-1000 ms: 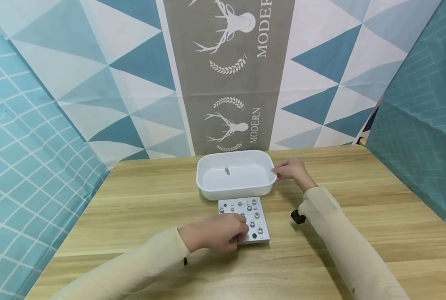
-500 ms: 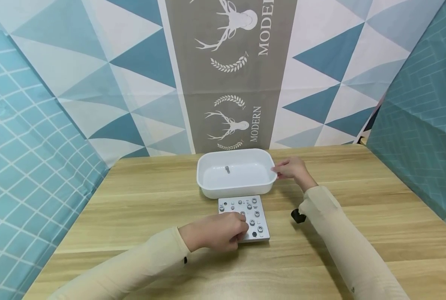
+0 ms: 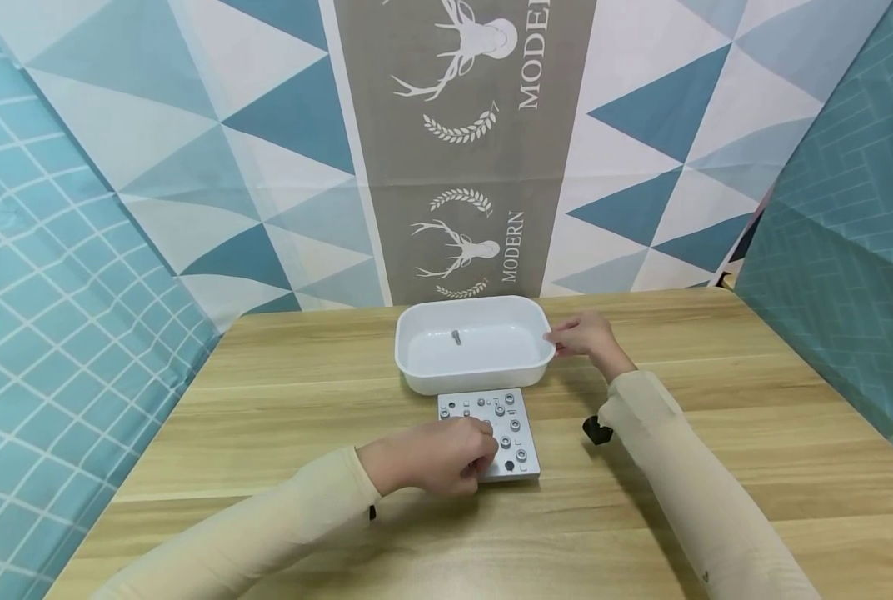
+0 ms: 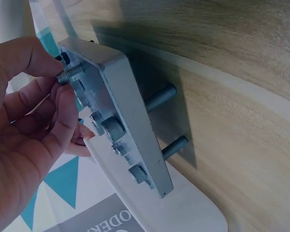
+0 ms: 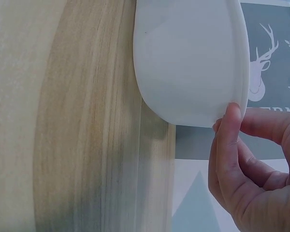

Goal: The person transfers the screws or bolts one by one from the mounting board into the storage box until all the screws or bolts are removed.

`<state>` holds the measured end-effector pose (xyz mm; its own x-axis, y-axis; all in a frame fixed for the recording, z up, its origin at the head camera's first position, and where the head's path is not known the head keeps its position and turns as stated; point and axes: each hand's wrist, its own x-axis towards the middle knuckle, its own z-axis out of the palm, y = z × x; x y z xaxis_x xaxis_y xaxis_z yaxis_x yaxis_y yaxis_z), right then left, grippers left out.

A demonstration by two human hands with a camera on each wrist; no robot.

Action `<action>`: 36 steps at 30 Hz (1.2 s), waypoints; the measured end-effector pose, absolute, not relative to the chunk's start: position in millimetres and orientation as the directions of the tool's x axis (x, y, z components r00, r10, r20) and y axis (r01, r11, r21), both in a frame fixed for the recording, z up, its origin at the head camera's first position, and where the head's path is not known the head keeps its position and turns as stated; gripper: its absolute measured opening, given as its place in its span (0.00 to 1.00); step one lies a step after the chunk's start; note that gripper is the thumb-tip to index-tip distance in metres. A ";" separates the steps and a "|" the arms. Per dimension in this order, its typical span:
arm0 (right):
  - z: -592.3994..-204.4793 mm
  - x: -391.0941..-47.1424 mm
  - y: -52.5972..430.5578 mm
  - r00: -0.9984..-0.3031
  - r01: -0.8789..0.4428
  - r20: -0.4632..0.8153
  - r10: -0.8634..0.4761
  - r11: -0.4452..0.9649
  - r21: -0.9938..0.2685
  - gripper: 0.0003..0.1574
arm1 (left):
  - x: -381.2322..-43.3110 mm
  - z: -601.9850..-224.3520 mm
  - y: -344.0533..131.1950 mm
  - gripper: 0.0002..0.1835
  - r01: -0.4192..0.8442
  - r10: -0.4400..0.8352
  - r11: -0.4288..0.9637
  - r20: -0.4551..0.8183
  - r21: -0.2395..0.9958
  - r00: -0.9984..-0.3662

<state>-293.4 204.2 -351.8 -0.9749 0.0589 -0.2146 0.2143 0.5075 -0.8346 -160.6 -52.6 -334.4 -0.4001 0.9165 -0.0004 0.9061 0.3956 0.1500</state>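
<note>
Metal bolt pinched in left hand, silver plate beneath

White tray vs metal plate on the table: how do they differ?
The white tray is larger than the metal plate. The tray is hollow with rounded corners; the plate is a flat slab. The tray holds one loose bolt; the plate has several inserted bolts. Both carry metal bolts.

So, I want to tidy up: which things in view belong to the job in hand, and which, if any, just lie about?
Likely the job's:
pinched screw, in the left hand
metal plate bearing other screws
white tray, held by the right hand
tray screw

Likely not:
patterned backdrop
black object by the right sleeve, identity unclear
</note>
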 end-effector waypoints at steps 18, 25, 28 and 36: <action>-350.4 -292.7 203.2 -0.973 0.222 -0.221 0.064 0.500 -0.837 0.23 | -165.9 -322.9 -53.1 0.06 0.909 0.928 0.370 -0.033 0.194 -0.371; -351.3 -292.4 203.3 -0.971 0.235 -0.229 0.072 0.487 -0.841 0.23 | -168.7 -313.0 -53.2 0.05 0.921 0.938 0.347 -0.066 0.178 -0.340; -351.0 -291.9 203.5 -0.969 0.241 -0.236 0.071 0.483 -0.842 0.23 | -170.5 -309.2 -52.4 0.05 0.927 0.942 0.335 -0.065 0.171 -0.328; -348.3 -288.9 203.8 -0.971 0.231 -0.230 0.063 0.484 -0.844 0.24 | -173.0 -305.2 -50.8 0.05 0.924 0.941 0.337 -0.084 0.181 -0.326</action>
